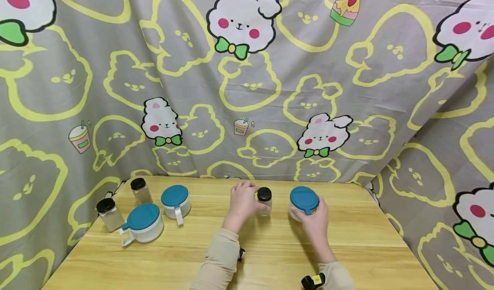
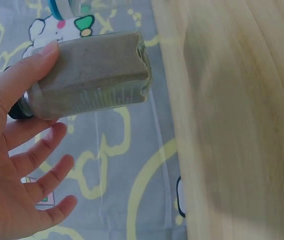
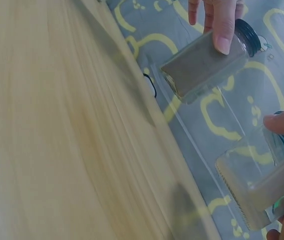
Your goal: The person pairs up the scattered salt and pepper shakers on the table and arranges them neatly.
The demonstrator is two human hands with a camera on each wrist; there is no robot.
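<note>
We had our left hand [image 1: 242, 200] on the small black-capped jar [image 1: 264, 200] at mid-worktop [image 1: 270, 255], thumb and fingers [image 2: 34, 67] pinching its sides, the lower fingers loose. Our right hand [image 1: 314, 221] curled round the blue-lidded jar [image 1: 304, 200] just beside it. Both stood upright, so we judged a firm hold low on the glass best, keeping the two jars apart to avoid knocking.
</note>
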